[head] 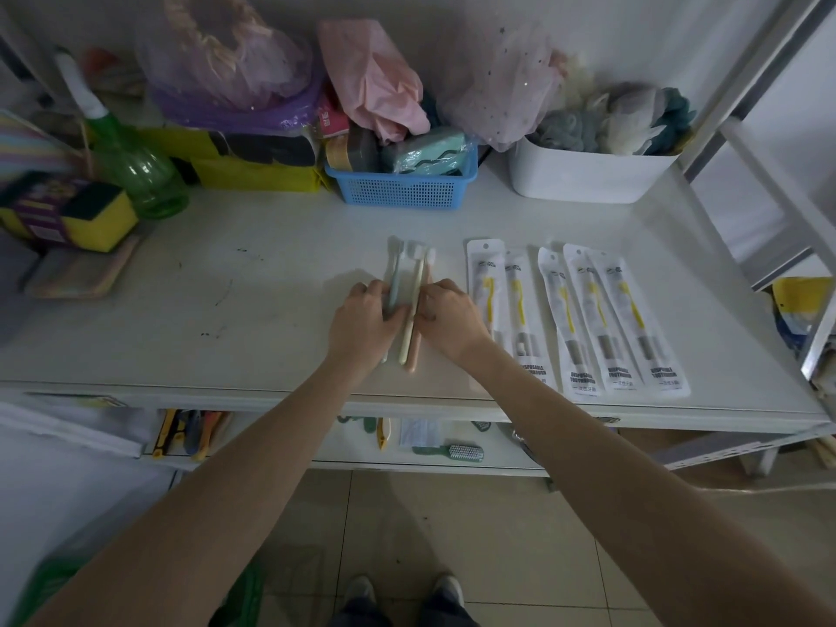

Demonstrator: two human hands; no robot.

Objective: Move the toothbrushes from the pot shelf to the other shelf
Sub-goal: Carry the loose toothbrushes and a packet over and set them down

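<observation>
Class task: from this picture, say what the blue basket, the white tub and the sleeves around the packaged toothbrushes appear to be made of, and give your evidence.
Blue basket: looks like moulded plastic, with a fine grid of holes. White tub: probably smooth matt plastic, with plain rounded walls. Toothbrush sleeves: seemingly thin glossy film, since the yellow brushes show through.

Both hands, left (367, 315) and right (448, 315), rest palm-down.

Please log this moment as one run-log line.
both hands: left hand, right hand | on: loose toothbrushes | beside: packaged toothbrushes | shelf
</observation>
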